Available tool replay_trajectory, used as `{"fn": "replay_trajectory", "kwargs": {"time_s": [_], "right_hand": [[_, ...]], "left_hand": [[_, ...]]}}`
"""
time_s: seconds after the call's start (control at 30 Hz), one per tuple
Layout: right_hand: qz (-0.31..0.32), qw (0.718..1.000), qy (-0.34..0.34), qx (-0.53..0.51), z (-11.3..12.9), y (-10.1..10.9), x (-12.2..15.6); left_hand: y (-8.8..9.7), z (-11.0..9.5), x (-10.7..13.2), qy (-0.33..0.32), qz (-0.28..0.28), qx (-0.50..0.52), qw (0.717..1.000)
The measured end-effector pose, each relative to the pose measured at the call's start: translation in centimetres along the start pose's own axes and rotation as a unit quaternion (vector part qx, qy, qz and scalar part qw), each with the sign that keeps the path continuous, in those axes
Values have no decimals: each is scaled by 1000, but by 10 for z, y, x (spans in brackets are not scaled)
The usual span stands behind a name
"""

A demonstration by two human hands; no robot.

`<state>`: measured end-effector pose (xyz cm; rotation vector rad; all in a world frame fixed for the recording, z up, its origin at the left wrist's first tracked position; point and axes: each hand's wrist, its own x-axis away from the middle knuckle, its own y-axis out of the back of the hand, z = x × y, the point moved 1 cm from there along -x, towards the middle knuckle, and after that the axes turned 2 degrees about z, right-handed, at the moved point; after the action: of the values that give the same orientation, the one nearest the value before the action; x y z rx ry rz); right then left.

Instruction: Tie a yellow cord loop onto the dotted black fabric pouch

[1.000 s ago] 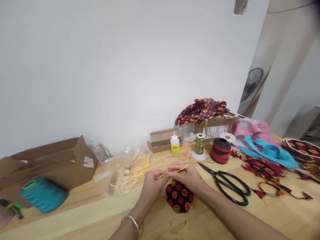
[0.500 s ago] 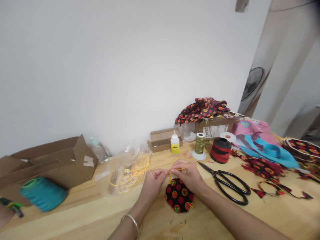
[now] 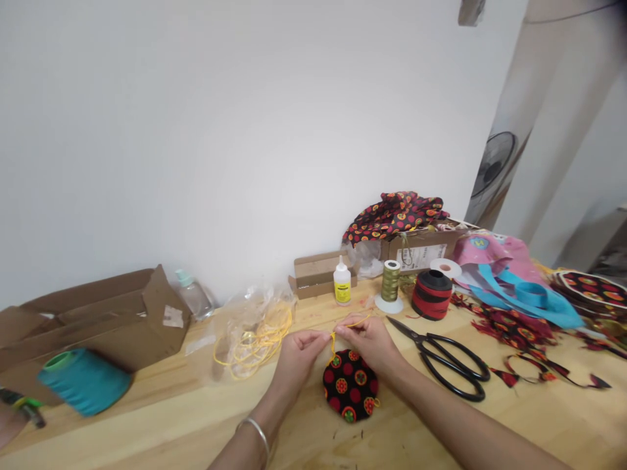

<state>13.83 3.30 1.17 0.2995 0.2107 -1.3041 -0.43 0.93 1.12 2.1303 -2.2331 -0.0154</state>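
A round black fabric piece with red and orange dots (image 3: 350, 393) lies on the wooden table (image 3: 161, 418) in front of me. A thin yellow cord (image 3: 343, 328) rises from its top edge. My left hand (image 3: 300, 358), with a silver bangle on the wrist, pinches one end of the cord. My right hand (image 3: 369, 342) pinches the other part, just above the fabric piece. Both hands are close together, fingertips nearly touching.
Black scissors (image 3: 445, 367) lie right of my hands. Behind them stand a glue bottle (image 3: 341, 282), a green thread spool (image 3: 390, 285) and a red-black ribbon roll (image 3: 432, 294). A yellow cord bundle in plastic (image 3: 255, 333), a teal spool (image 3: 83, 380) and cardboard boxes (image 3: 93, 320) sit left. Patterned fabric scraps (image 3: 519, 326) lie right.
The cord was stretched level between my hands a second ago. Now it is bent into a small loop, and my hands have drawn slightly closer together over the fabric piece.
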Motion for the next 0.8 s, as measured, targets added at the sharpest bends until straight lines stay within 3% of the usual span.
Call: {"fn": "replay_trajectory", "kwargs": {"time_s": [0.37, 0.8], "right_hand": [[16, 996, -61, -62, 1, -2, 2], [-26, 997, -42, -52, -3, -1, -1]], "left_hand": [[1, 6, -1, -13, -1, 26, 1000], [-1, 3, -2, -21, -6, 9, 1000]]}}
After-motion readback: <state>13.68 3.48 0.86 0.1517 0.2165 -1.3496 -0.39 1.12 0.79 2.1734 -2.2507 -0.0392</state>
